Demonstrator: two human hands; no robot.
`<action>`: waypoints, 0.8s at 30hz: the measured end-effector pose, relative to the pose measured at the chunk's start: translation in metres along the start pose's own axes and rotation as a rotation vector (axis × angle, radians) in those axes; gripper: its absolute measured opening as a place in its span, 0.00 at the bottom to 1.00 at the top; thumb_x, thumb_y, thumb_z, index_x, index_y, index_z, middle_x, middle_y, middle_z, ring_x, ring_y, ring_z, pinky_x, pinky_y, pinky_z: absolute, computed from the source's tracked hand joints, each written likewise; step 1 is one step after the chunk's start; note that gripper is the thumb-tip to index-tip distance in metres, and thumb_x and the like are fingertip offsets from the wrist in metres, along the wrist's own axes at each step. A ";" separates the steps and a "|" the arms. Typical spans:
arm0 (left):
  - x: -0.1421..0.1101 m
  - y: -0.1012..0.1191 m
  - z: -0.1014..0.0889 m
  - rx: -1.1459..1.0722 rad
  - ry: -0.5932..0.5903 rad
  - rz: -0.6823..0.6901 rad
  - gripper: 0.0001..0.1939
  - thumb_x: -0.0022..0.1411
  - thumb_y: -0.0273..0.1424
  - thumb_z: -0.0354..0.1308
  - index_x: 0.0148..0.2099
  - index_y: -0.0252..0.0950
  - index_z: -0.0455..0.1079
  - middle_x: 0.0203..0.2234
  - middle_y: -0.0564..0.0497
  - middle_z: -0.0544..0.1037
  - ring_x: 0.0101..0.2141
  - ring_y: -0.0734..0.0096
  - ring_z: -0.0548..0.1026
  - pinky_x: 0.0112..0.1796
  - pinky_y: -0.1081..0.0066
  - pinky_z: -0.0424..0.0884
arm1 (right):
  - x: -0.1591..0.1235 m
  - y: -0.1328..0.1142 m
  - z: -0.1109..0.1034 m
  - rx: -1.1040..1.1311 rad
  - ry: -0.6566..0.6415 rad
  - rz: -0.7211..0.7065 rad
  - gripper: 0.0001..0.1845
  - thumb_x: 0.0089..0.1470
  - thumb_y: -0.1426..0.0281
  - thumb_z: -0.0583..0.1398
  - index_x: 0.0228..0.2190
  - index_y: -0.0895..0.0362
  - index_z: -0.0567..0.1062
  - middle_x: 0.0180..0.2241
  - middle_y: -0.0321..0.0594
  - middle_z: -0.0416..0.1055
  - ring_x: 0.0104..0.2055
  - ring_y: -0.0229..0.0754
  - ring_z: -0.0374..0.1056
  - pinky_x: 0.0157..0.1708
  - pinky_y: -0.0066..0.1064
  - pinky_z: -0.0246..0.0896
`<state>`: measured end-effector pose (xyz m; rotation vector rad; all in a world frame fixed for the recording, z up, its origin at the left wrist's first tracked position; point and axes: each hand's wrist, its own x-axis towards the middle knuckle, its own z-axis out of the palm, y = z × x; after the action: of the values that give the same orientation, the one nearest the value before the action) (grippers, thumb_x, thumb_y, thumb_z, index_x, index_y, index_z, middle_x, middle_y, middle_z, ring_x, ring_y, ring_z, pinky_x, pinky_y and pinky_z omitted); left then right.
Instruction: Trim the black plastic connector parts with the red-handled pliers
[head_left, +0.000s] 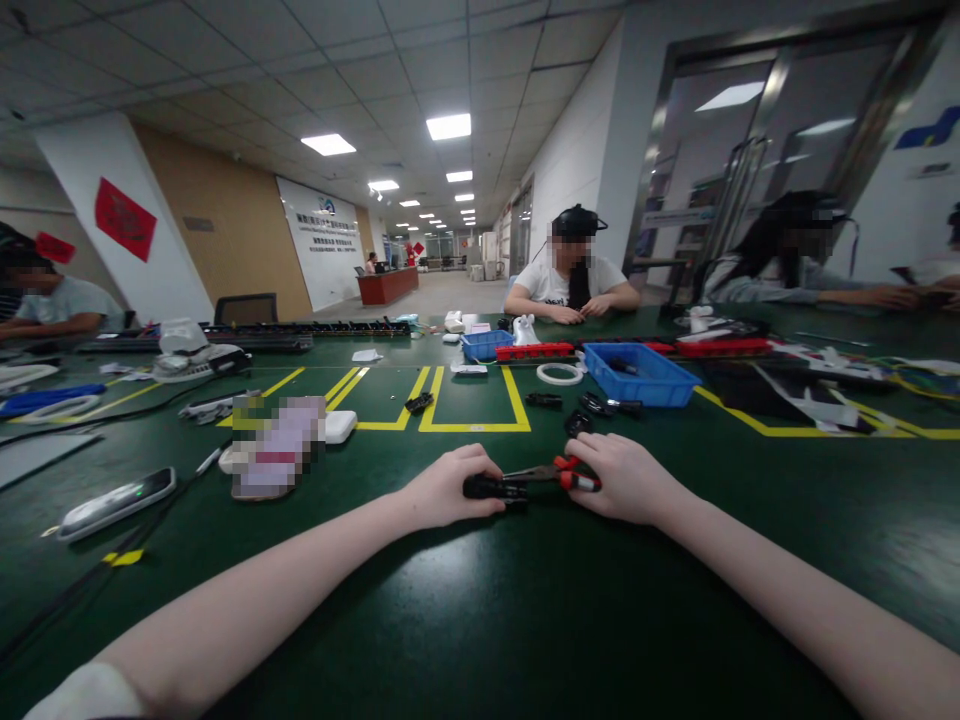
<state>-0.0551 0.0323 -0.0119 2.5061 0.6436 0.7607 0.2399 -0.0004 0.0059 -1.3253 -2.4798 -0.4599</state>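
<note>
My left hand is closed around a small black part, whose exact kind I cannot make out. My right hand grips needle-nose pliers with red-and-black handles. The metal jaws point left and reach the black part's upper side; whether they pinch anything is too small to tell. Both hands are low over the green table. Just beyond my right hand lies a round black piece. Farther off is another small black part.
A blue tray holding dark parts stands ahead to the right, with a white ring beside it. On the left lie a phone-like slab, a white case, a silver device and cables. A person sits opposite.
</note>
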 end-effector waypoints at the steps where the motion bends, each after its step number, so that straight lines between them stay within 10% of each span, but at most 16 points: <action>1: 0.000 0.000 0.000 -0.001 0.000 -0.002 0.13 0.58 0.33 0.69 0.45 0.36 0.73 0.39 0.51 0.74 0.38 0.68 0.74 0.40 0.69 0.70 | 0.000 0.000 0.000 0.002 -0.005 0.004 0.13 0.47 0.64 0.64 0.35 0.56 0.73 0.35 0.44 0.75 0.34 0.46 0.72 0.34 0.34 0.62; 24: 0.001 -0.001 0.000 -0.055 -0.017 -0.013 0.12 0.61 0.34 0.67 0.45 0.36 0.75 0.39 0.50 0.74 0.39 0.67 0.74 0.41 0.69 0.70 | -0.003 -0.001 0.004 -0.071 0.043 -0.013 0.15 0.48 0.65 0.65 0.37 0.58 0.74 0.37 0.48 0.75 0.37 0.49 0.71 0.36 0.37 0.60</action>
<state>-0.0546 0.0341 -0.0117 2.4538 0.6243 0.7409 0.2401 -0.0015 0.0014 -1.3120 -2.4596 -0.5779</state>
